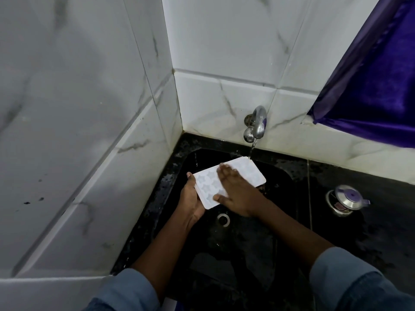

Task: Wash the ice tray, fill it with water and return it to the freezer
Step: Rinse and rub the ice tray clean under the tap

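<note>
A white ice tray (pixel 247 173) with star-shaped moulds is held over the black sink (pixel 280 176), tilted with its far end up. Water runs from the chrome tap (pixel 258 123) onto the tray's far corner. My left hand (pixel 190 198) grips the tray's near left edge from underneath, thumb on the rim. My right hand (pixel 235 189) lies flat across the top of the tray with its fingers straight, covering the middle moulds.
The sink drain (pixel 223 218) sits below the tray. A small steel lidded pot (pixel 347 199) stands on the wet black counter (pixel 359 232) to the right. White marble tiles wall in the left and back; a purple curtain (pixel 370 86) hangs at upper right.
</note>
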A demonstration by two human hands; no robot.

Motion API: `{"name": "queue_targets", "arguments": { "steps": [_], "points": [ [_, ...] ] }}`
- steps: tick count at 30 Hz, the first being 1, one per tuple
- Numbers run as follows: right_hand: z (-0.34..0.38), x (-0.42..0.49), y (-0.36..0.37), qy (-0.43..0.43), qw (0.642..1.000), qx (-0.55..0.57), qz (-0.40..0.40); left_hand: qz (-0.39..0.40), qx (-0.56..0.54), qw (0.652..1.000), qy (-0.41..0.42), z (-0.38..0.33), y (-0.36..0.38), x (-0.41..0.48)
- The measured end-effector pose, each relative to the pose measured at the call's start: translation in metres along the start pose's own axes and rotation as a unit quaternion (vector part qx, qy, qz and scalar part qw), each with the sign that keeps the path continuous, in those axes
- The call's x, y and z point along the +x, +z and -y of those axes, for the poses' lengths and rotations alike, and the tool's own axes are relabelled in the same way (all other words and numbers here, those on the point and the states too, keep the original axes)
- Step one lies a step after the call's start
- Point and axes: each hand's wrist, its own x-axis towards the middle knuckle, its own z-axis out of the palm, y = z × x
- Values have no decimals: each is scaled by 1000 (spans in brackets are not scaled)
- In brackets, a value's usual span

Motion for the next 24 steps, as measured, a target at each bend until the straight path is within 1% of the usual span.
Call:
{"name": "queue_targets", "arguments": {
  "steps": [1,2,3,6,7,8,11,13,15,16,17,18,20,21,23,24],
  "points": [
    [0,0,1,-23,1000,-10,5,0,-4,1000,-2,1,-1,0],
    [-6,0,-1,-28,999,-16,0,-6,-5,1000,-4,1,-1,-1],
    [-17,2,-4,-12,1000,-16,-12,-13,-6,1000,-2,0,-1,-2],
    [-48,1,-15,101,994,-5,-39,-34,10,999,13,0,0,-5],
    [-48,2,-15,118,992,-3,-38,-41,16,999,18,1,3,-6],
    [-40,2,-12,113,993,10,-33,-36,17,999,20,2,8,-8],
    [0,-4,0,2,999,36,-11,-3,11,1000,20,5,19,-7],
    [16,-16,3,-46,997,55,-18,-12,13,1000,24,8,25,-8],
    [17,-27,1,-30,992,118,-34,-1,19,1000,17,11,31,-10],
    [15,-30,2,-12,985,165,-43,-4,43,999,25,13,36,-10],
    [15,-35,2,3,971,230,-59,-13,81,996,44,16,41,-10],
    [14,-38,3,17,947,311,-82,-20,124,989,72,21,48,-10],
    [11,-44,5,50,872,461,-156,-14,204,972,116,32,66,-11],
    [9,-47,3,73,840,501,-198,2,234,965,116,38,75,-12],
    [3,-52,-4,127,794,520,-287,42,293,950,99,47,89,-16],
    [-1,-53,-7,153,767,536,-318,54,333,937,91,49,93,-16]
  ]
}}
